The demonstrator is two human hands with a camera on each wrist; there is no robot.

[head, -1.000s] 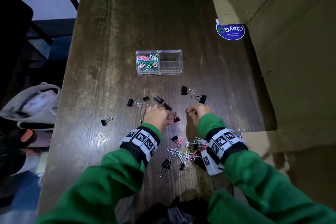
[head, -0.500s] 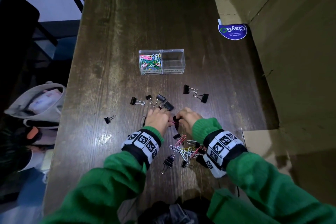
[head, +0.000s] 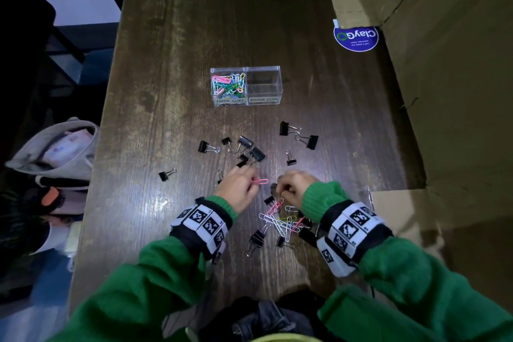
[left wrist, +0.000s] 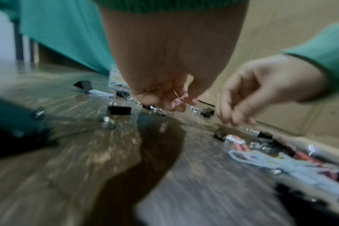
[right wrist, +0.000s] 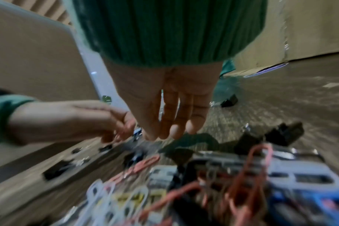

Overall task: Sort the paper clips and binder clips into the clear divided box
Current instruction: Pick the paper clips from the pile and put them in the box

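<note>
Clutter off the left edge of the tabletop [head: 172, 69] comes first: a pale bag [head: 59, 147] sits below, outside the work. On the wood, a lone binder clip [head: 166, 174] lies well apart from the rest, then a loose cluster of black binder clips [head: 241, 148] sits just beyond the hands. The left hand [head: 238, 189] is closed in a pinch on a pink paper clip [head: 261, 182], which juts out toward the right hand; the left wrist view, blurred, shows fingertips [left wrist: 176, 102] curled together on something thin. Farther back stands the clear divided box [head: 245, 86]: its left compartment, labelled for paper clips, holds a colourful heap, while the right one, labelled for binder clips, appears empty. Between the wrists lies a tangled pile of paper clips [head: 280, 222] with a few binder clips mixed in. The right hand [head: 294, 187] hovers above that pile; in the head view its fingers look bent, in the right wrist view they hang fairly straight with nothing plainly held, so I cannot tell its grip for sure. Two more binder clips [head: 298, 134] lie to the right, and cardboard [head: 444, 91] walls that side.

The paper clips are likely light, thin and springy, prone to snagging each other, so a fingertip pinch on one loop end suits them. The binder clips look stiffer and heavier; their black bodies or wire handles offer surer holds.
</note>
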